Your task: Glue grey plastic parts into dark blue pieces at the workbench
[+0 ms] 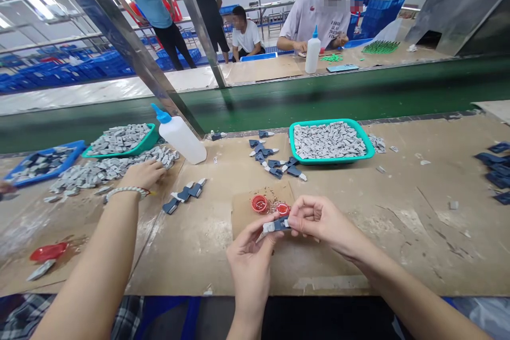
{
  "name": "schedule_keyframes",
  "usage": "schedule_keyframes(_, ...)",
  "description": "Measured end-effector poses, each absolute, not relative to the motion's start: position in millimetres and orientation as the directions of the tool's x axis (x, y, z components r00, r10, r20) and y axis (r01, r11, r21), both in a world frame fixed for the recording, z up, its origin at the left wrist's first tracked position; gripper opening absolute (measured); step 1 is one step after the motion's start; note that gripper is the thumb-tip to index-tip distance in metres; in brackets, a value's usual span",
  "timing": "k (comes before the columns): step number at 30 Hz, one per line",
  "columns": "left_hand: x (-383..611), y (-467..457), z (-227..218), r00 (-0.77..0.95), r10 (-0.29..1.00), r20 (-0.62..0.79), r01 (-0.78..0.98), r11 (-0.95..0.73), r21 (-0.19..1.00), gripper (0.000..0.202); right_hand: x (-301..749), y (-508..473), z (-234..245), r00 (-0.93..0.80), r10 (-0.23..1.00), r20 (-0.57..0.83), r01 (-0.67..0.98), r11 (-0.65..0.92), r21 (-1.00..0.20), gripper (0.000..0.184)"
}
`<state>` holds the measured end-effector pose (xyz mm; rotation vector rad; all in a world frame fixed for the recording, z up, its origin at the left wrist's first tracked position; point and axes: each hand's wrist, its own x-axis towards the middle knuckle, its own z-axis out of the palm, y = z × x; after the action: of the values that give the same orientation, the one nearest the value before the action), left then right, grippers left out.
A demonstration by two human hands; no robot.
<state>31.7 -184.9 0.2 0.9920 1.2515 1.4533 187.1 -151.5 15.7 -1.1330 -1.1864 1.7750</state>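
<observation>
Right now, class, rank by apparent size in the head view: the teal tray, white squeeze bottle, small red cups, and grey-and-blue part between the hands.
1. Teal tray
2. White squeeze bottle
3. Grey-and-blue part and red cups: too alike to rank, since the part is nearer the camera.

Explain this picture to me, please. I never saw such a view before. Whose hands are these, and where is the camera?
One camera worn on a person's head took this picture, looking forward and down. There is no machine, only bare hands. The person's left hand and right hand together hold a small dark blue and grey part above a cardboard sheet with two red cups. On the table lie more blue parts, a teal tray of grey pieces and a white bottle. The arm with a beaded bracelet seems to be a co-worker's.
</observation>
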Motion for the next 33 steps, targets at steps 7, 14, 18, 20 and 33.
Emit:
schedule_keyframes(7,31,-183,-4,-0.151,0.987,0.053,-0.086,-0.067,0.994,0.026,188,-154,18,-0.402,0.883,-0.244,-0.034,-0.281,-0.959,0.027)
schedule_keyframes(14,22,-181,-8,-0.094,0.973,0.213,0.118,-0.201,0.972,0.036,185,-152,15,-0.406,0.897,-0.178,-0.027,-0.206,-0.978,0.025)
schedule_keyframes(18,20,-178,-8,-0.019,1.000,0.011,-0.040,-0.012,0.999,0.046,184,-152,20,-0.430,0.886,-0.173,-0.066,-0.222,-0.973,0.028)
schedule_keyframes(20,19,-173,-4,-0.005,1.000,-0.014,-0.035,0.014,0.999,0.049,188,-145,25,-0.490,0.853,-0.181,-0.039,-0.229,-0.973,0.027)
schedule_keyframes(33,-103,-52,-7,0.088,0.971,0.224,0.989,-0.112,0.097,0.059,296,32,4,0.006,0.999,0.034,0.835,0.014,-0.550,0.015)
